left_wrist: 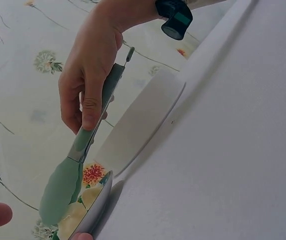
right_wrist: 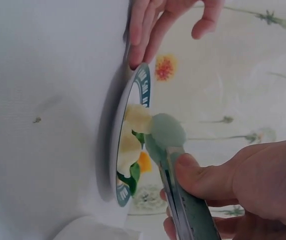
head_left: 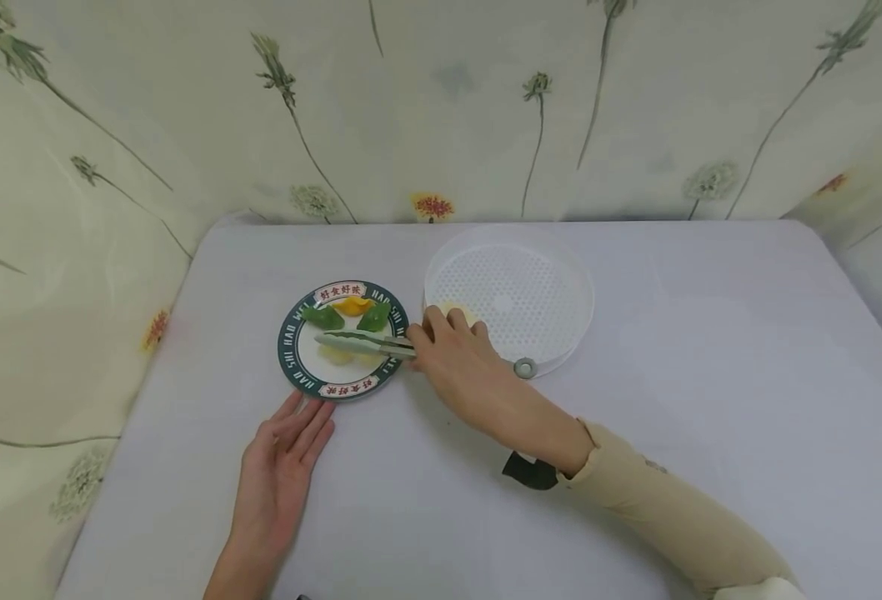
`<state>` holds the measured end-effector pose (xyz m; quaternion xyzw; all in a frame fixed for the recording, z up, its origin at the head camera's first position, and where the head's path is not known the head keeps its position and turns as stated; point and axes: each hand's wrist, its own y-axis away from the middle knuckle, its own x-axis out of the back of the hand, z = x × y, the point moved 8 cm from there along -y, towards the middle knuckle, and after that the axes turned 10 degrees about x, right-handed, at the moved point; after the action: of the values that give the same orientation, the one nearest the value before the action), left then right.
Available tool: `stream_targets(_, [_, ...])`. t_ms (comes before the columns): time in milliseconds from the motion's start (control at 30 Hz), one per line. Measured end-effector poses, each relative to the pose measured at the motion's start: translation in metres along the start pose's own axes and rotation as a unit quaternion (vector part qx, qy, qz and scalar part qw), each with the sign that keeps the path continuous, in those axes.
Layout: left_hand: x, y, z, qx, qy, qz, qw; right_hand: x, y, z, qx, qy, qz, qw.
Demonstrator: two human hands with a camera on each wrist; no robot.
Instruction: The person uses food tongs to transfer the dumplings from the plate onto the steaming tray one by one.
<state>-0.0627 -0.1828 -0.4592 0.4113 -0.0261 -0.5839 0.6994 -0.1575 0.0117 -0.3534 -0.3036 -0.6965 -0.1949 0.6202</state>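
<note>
My right hand (head_left: 459,371) grips light green-tipped tongs (head_left: 358,342), their heads low over a round plate (head_left: 287,354) with a dark green lettered rim. On the plate lie two green dumplings (head_left: 374,317), a yellow one (head_left: 353,306) and pale cream dumplings (right_wrist: 128,149). In the right wrist view the tong heads overlap a cream dumpling (right_wrist: 136,118); whether they pinch it I cannot tell. Fingertips of my left hand (head_left: 279,462) touch the plate's near rim, fingers extended, palm up.
Right of the plate stands a round white perforated tray (head_left: 553,292). A pale yellow piece (head_left: 456,313) shows at its left side, partly behind my right hand. A white cloth (head_left: 711,375) covers the table; a flower-patterned sheet (head_left: 448,108) hangs behind.
</note>
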Motion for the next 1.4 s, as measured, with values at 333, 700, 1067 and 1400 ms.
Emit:
stream_targets(333, [0.002, -0.003, 0.000, -0.011, 0.005, -0.009, 0.9999, -0.005, 0.003, 0.004, -0.011, -0.004, -0.010, 1.000])
stream_targets(700, [0.003, -0.002, 0.001, -0.012, 0.009, 0.003, 0.9999, 0.013, 0.013, 0.008, -0.021, 0.018, 0.004, 1.000])
stream_targets(1067, [0.004, -0.003, -0.001, -0.006, 0.011, 0.004, 0.9999, 0.046, 0.049, 0.053, -0.088, -0.031, 0.023, 0.995])
stream_targets(1400, [0.003, -0.002, -0.001, -0.004, 0.014, 0.004, 0.9999, 0.057, 0.072, 0.091, -0.118, -0.012, 0.034, 0.992])
